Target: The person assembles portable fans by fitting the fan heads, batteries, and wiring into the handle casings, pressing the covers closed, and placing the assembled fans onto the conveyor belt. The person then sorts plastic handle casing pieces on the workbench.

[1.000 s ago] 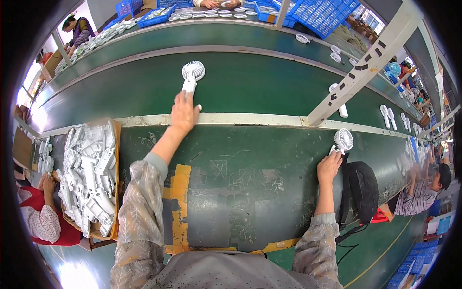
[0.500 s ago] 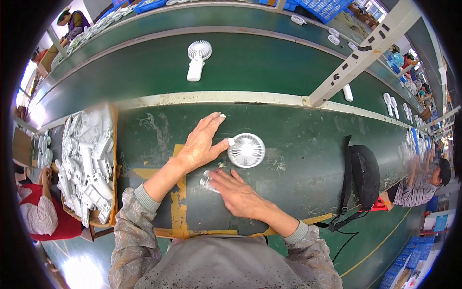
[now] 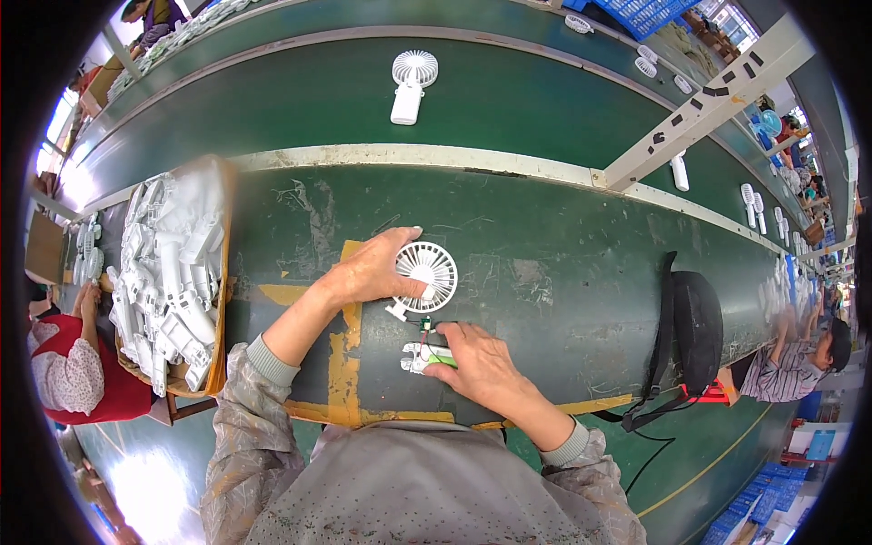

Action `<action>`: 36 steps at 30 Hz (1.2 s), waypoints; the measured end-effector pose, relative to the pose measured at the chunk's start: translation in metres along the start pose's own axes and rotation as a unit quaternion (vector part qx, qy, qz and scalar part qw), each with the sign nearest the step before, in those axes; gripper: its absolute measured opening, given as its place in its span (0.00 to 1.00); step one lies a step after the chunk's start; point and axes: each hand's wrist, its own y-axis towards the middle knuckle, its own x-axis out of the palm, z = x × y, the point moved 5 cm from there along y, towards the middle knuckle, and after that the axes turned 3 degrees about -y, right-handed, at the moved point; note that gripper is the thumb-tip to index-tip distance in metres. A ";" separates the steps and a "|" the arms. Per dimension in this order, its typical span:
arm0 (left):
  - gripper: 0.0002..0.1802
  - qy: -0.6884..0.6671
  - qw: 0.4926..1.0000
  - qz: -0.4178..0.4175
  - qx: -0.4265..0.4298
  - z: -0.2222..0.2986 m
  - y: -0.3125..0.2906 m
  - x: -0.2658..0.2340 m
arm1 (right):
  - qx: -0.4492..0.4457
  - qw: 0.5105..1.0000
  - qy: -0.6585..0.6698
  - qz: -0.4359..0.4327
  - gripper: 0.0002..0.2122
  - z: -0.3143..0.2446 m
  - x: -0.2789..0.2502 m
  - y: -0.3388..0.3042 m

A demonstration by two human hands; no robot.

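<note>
My left hand (image 3: 368, 271) is closed round the left side of a white round fan head (image 3: 440, 269), thumb laid over its centre, on the dark green bench. A small green circuit board (image 3: 426, 323) on thin wires hangs between the fan head and a white handle shell (image 3: 416, 358). Inside the shell lies a bright green cell (image 3: 438, 360), partly covered by fingers. My right hand (image 3: 486, 365) grips this shell from the right, near the bench's front edge.
A carton (image 3: 222, 309) piled with white plastic shells stands at the left. A black bag (image 3: 698, 331) lies at the right. Beyond the pale rail (image 3: 363, 157), a finished-looking white hand fan (image 3: 409, 91) rests on the green belt. People sit at both sides.
My left hand has closed on the fan head, which now sits further left with its grille sharp. My right hand, blurred before, now holds the handle shell slightly further right.
</note>
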 end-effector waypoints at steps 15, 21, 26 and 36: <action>0.33 -0.414 0.876 0.247 0.025 0.021 -0.059 -0.036 | 0.201 0.782 0.589 -0.037 0.14 0.054 0.011 0.002; 0.40 -0.450 0.885 0.101 0.065 0.062 -0.077 -0.021 | 0.240 0.720 0.649 -0.040 0.17 0.053 0.019 0.007; 0.36 -0.358 0.919 0.160 0.027 0.059 -0.067 -0.008 | 0.182 0.733 0.653 -0.053 0.15 0.034 0.022 0.002; 0.32 -0.327 0.927 0.182 -0.003 0.050 -0.053 0.002 | 0.204 0.734 0.646 -0.059 0.15 0.009 0.011 -0.005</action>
